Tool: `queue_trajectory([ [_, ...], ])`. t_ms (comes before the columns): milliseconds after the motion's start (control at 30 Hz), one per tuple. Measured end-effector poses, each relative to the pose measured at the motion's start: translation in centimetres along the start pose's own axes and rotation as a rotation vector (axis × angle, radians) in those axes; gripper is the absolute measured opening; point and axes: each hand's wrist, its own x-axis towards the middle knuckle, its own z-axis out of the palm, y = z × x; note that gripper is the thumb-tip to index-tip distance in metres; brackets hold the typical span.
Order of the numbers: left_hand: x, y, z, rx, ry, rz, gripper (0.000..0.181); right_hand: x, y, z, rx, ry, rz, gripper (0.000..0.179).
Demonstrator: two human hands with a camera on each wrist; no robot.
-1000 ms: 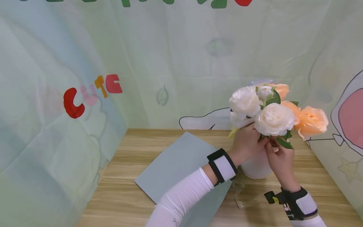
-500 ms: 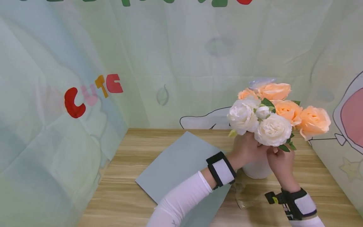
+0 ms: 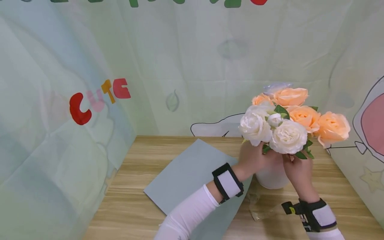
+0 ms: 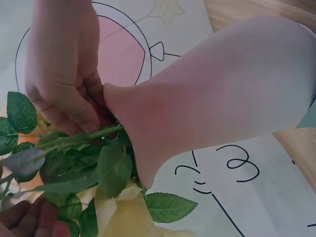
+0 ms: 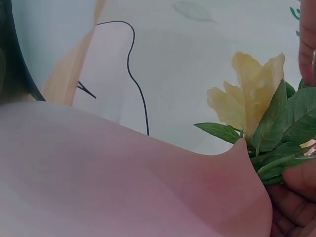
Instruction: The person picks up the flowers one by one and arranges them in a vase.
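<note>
A pale vase [image 3: 271,178] with a wavy, flared mouth stands on the table and holds artificial flowers. White roses [image 3: 288,136] face me, with orange roses [image 3: 333,128] behind and to the right. Down by the rim, a yellow flower [image 5: 244,91] sits among green leaves. My right hand [image 3: 298,170] is at the vase mouth, its fingers pinching a green stem [image 4: 106,131]. On the other side, my left hand [image 3: 255,158] is beside the leaves under the white roses, fingers loosely bent and partly hidden by foliage; I see no stem between them.
A grey-blue board [image 3: 192,173] lies on the wooden table [image 3: 126,186] under my left forearm. Clear plastic [image 3: 255,211] lies in front of the vase. Printed cloth [image 3: 180,66] surrounds the table at the back and sides.
The white roses have dropped lower and turned, showing more of the orange roses. My left hand has since drawn back to the left; the right hand has stayed at the vase mouth.
</note>
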Motion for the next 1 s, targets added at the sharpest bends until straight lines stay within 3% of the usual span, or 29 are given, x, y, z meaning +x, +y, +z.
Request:
queue_trajectory([
  [133, 0.1, 0.1, -0.5, -0.178, 0.014, -0.027, 0.042, 0.1, 0.2, -0.1, -0.014, -0.019, 0.009, 0.008],
  [233, 0.4, 0.2, -0.8, -0.309, 0.024, -0.005, 0.044, 0.1, 0.3, -0.3, -0.027, -0.035, 0.004, 0.01],
  [367, 0.7, 0.4, -1.0, -0.374, 0.052, 0.018, 0.049, 0.2, 0.3, -0.5, -0.032, -0.061, -0.023, 0.019],
  [567, 0.9, 0.6, -1.1, -0.487, 0.025, -0.024, 0.044, 0.3, 0.5, -0.5, -0.087, -0.057, -0.08, 0.015],
  [700, 1.1, 0.7, -1.2, -0.472, 0.011, -0.038, 0.039, 0.3, 0.7, -0.6, -0.104, -0.064, -0.11, 0.016],
  [800, 1.2, 0.9, -1.1, -0.401, 0.028, -0.056, 0.043, 0.4, 0.9, -0.7, -0.091, -0.087, -0.109, 0.021],
  [900, 1.1, 1.2, -1.1, -0.392, 0.035, -0.063, 0.051, 0.4, 1.2, -0.7, -0.06, -0.096, -0.09, 0.031],
  [1000, 1.1, 1.5, -0.9, -0.441, 0.02, -0.01, 0.062, 0.5, 1.5, -0.9, -0.01, -0.099, -0.046, 0.039],
])
